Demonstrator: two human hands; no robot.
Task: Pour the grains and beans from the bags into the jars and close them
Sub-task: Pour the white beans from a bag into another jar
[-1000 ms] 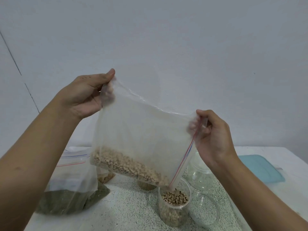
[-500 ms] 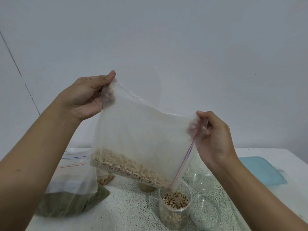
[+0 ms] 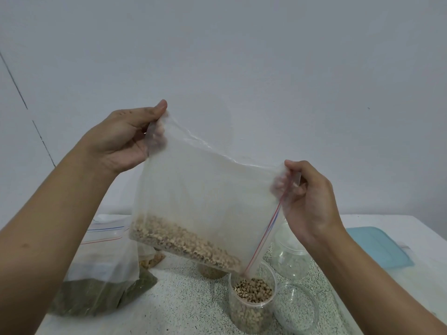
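Note:
A clear zip bag [image 3: 205, 189] hangs tilted above the table, with pale beans [image 3: 183, 243] heaped along its lower edge. My left hand [image 3: 121, 143] pinches the bag's upper left corner. My right hand [image 3: 309, 197] pinches the corner by the red and blue zip strip. The bag's low open corner points down into a clear jar [image 3: 251, 303], which is nearly full of the same beans.
Two empty clear jars [image 3: 296, 308] [image 3: 290, 257] stand right of the filled one. A bag of green grains [image 3: 104, 286] lies at left, and another filled jar [image 3: 210, 272] is half hidden behind the held bag. A teal lid [image 3: 377, 247] lies at right on the white table [image 3: 423, 286].
The bag and both hands have stayed almost still; the beans inside have slid slightly towards the low corner over the jar.

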